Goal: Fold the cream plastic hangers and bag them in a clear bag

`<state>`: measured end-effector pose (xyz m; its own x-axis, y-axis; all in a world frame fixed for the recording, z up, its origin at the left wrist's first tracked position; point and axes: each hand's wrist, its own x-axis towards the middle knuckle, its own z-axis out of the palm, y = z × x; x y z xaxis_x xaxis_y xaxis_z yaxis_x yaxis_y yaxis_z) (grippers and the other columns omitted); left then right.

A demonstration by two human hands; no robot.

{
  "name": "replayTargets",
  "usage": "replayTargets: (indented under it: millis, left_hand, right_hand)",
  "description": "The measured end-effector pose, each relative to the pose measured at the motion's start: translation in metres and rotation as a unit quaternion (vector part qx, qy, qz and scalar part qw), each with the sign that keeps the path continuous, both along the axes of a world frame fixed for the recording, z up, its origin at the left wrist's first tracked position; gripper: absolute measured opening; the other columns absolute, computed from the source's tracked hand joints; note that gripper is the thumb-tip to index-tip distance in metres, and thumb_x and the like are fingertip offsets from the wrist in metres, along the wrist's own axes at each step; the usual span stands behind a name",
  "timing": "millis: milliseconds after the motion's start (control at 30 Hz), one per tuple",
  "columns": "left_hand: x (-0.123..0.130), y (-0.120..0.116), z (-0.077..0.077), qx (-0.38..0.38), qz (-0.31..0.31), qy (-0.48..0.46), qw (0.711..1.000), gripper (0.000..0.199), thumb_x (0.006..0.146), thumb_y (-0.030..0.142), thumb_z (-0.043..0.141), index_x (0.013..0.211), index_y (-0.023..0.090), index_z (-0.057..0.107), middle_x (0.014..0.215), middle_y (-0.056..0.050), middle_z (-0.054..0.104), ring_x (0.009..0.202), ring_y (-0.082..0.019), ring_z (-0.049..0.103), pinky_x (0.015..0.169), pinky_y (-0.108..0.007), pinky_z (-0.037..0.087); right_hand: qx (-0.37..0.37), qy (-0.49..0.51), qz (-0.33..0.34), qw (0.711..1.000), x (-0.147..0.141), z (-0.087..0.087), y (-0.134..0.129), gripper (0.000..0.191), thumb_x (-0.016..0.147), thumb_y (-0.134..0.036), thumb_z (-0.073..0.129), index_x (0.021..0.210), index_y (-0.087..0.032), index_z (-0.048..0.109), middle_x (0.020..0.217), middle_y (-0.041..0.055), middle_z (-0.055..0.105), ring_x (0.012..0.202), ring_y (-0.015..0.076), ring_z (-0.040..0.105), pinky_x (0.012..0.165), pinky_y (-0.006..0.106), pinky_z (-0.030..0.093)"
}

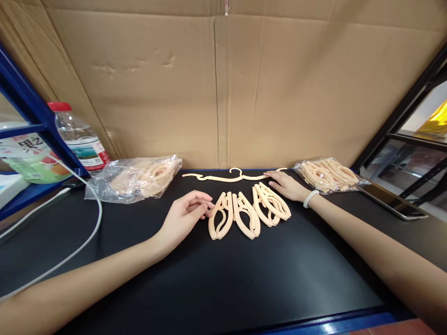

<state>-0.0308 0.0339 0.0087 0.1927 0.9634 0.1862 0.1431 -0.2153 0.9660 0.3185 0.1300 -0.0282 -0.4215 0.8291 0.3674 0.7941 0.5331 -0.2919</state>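
Several folded beige plastic hangers stand in a fan in front of me: one at the left (228, 218), one in the middle (240, 216) and an overlapping pair (266, 209) at the right. My left hand (185, 214) is beside the leftmost one, fingers loosely curved with their tips at its edge; whether they touch it I cannot tell. Behind the fan lies an unfolded hanger (223, 178), its hook toward the cardboard. My right hand (288, 186), with a beaded bracelet, rests with outstretched fingers at the right arm of this hanger, not gripping it.
A clear bag of hangers (146, 179) lies at the left, another bag (326, 174) at the right beside a phone (391, 201). A water bottle (82, 137) and a white cable (99, 218) are on the left. Cardboard (157, 93) walls the black table's (223, 284) back.
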Motion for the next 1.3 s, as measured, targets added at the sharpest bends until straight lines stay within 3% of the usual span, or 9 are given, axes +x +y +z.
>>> replayTargets:
  millis: [100, 300, 533, 767, 933, 1167, 1300]
  left_hand:
    - [-0.001, 0.001, -0.001, 0.0, -0.001, 0.0, 1.0, 0.016, 0.076, 0.03, 0.065, 0.086, 0.017, 0.063, 0.08, -0.005, 0.071, 0.067, -0.017, 0.065, 0.063, -0.029, 0.052]
    - [-0.002, 0.001, -0.002, 0.009, -0.002, -0.002, 1.0, 0.016, 0.076, 0.03, 0.064, 0.086, 0.017, 0.063, 0.08, -0.005, 0.071, 0.066, -0.017, 0.066, 0.063, -0.03, 0.052]
    - [-0.004, -0.001, -0.003, 0.015, 0.01, -0.005, 1.0, 0.016, 0.078, 0.031, 0.065, 0.086, 0.017, 0.062, 0.081, -0.005, 0.07, 0.066, -0.018, 0.067, 0.062, -0.03, 0.052]
    - [-0.005, -0.002, -0.003, 0.005, 0.011, -0.012, 1.0, 0.014, 0.079, 0.028, 0.064, 0.087, 0.017, 0.06, 0.082, -0.003, 0.069, 0.067, -0.015, 0.066, 0.063, -0.027, 0.05]
    - [-0.004, -0.001, -0.003, 0.01, 0.015, -0.025, 1.0, 0.016, 0.08, 0.028, 0.064, 0.091, 0.017, 0.06, 0.088, -0.004, 0.068, 0.074, -0.018, 0.068, 0.066, -0.029, 0.052]
    - [-0.003, -0.002, -0.003, 0.042, 0.01, -0.03, 0.999, 0.024, 0.082, 0.032, 0.065, 0.102, 0.019, 0.059, 0.114, -0.008, 0.064, 0.105, -0.023, 0.063, 0.091, -0.035, 0.051]
    - [-0.004, -0.002, -0.003, 0.053, 0.017, -0.013, 0.998, 0.019, 0.083, 0.031, 0.065, 0.097, 0.019, 0.061, 0.112, -0.007, 0.065, 0.112, -0.023, 0.06, 0.1, -0.037, 0.046]
  right_hand:
    - [0.008, -0.011, -0.007, 1.0, -0.002, 0.003, 0.002, 0.034, 0.092, -0.026, 0.044, 0.12, -0.015, 0.059, 0.122, 0.0148, 0.059, 0.116, 0.0286, 0.053, 0.103, 0.049, 0.041]
    - [0.021, -0.014, -0.032, 0.999, -0.007, 0.009, -0.004, 0.013, 0.089, -0.025, 0.051, 0.087, -0.018, 0.062, 0.092, 0.0093, 0.063, 0.091, 0.0261, 0.057, 0.085, 0.043, 0.047]
    - [0.048, 0.023, -0.024, 0.998, -0.012, 0.023, -0.026, 0.015, 0.093, -0.026, 0.044, 0.085, -0.02, 0.055, 0.08, 0.0052, 0.065, 0.075, 0.0219, 0.06, 0.072, 0.035, 0.046]
    - [0.141, 0.011, -0.033, 0.989, -0.01, 0.049, -0.05, 0.016, 0.093, -0.03, 0.044, 0.084, -0.022, 0.055, 0.084, 0.0067, 0.066, 0.081, 0.0267, 0.056, 0.079, 0.043, 0.045]
    - [0.233, -0.014, -0.02, 0.972, -0.015, 0.069, -0.069, 0.015, 0.095, -0.028, 0.044, 0.084, -0.023, 0.054, 0.08, 0.0036, 0.064, 0.071, 0.0227, 0.055, 0.1, 0.051, 0.037]
    - [0.304, 0.018, -0.063, 0.95, -0.018, 0.084, -0.086, 0.014, 0.093, -0.03, 0.047, 0.084, -0.024, 0.056, 0.076, 0.003, 0.064, 0.069, 0.0236, 0.057, 0.104, 0.055, 0.034]
    - [0.336, 0.049, -0.113, 0.934, -0.013, 0.088, -0.09, 0.012, 0.09, -0.031, 0.052, 0.082, -0.024, 0.056, 0.075, 0.0036, 0.064, 0.072, 0.024, 0.059, 0.099, 0.052, 0.041]
